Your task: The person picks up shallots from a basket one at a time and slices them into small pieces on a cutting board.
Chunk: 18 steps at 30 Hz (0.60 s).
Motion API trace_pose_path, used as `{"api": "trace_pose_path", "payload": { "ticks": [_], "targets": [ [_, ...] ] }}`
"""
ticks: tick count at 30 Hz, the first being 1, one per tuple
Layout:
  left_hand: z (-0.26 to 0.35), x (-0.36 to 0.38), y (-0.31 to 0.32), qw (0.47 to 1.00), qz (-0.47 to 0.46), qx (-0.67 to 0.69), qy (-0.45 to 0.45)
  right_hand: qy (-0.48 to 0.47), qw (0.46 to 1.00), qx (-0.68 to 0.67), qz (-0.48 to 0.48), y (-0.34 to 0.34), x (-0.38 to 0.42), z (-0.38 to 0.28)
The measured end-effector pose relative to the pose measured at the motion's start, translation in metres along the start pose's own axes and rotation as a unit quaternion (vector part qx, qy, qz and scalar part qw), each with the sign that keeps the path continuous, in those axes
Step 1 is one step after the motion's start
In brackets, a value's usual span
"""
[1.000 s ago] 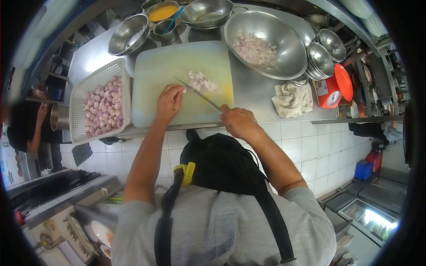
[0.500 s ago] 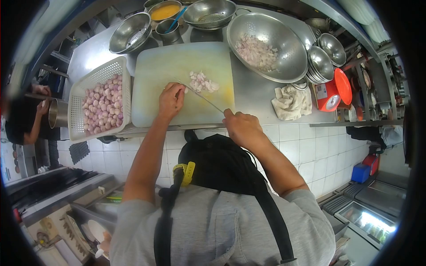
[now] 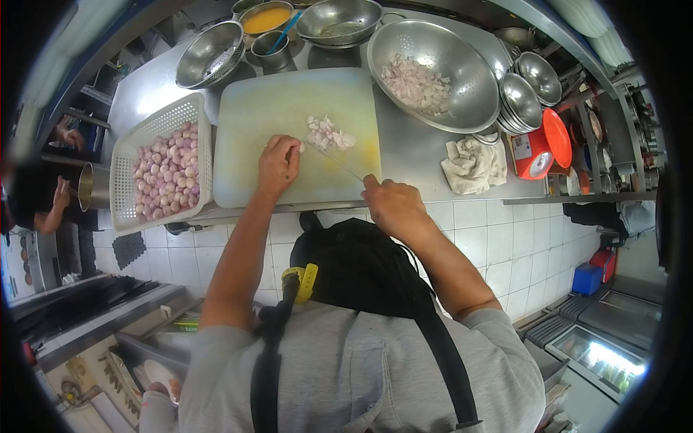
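Note:
My left hand [image 3: 279, 164] rests on the pale cutting board [image 3: 245, 108], its fingers pinched on a shallot [image 3: 301, 146]. My right hand [image 3: 395, 204], at the board's front right corner, is wrapped round the handle of a knife [image 3: 341, 164]. The blade slants up and left toward the shallot in my left fingers. Just beyond the blade lies a small heap of chopped shallot [image 3: 329, 134]. Left of the board, a white plastic basket [image 3: 124, 169] holds many peeled shallots [image 3: 167, 172]. To the right, a large perforated metal colander [image 3: 469, 79] contains more chopped shallot [image 3: 415, 85].
Metal bowls [image 3: 209, 50] and a metal cup [image 3: 273, 54] stand behind the board. A crumpled cloth [image 3: 474, 166] lies near a red scale [image 3: 530, 157] and stacked bowls [image 3: 520, 101] on the right. At far left, another person's hand [image 3: 62, 195] is beside a metal pot [image 3: 92, 187].
The knife's blade has shifted slightly, its tip now lower and nearer the shallot. My hands stay almost in place. At far left, the other person's hands have moved a little.

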<state>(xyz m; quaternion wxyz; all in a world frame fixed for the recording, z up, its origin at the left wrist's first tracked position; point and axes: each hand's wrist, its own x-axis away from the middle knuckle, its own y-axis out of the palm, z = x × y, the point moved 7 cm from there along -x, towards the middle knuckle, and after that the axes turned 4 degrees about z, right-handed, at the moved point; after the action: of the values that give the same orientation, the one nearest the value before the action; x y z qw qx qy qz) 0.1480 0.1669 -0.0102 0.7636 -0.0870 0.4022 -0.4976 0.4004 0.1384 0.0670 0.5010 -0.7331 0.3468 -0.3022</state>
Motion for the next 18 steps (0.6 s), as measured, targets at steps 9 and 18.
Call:
{"api": "trace_pose_path", "payload": {
  "ticks": [9,18],
  "targets": [
    [-0.002,-0.001,0.001,1.0,0.0,0.008,0.0,-0.003,0.999,-0.013,-0.036,0.011,-0.001,0.0],
    [0.0,-0.001,0.0,1.0,-0.01,-0.011,-0.009,0.026,0.995,-0.021,-0.092,-0.002,0.003,-0.004]
  ]
}}
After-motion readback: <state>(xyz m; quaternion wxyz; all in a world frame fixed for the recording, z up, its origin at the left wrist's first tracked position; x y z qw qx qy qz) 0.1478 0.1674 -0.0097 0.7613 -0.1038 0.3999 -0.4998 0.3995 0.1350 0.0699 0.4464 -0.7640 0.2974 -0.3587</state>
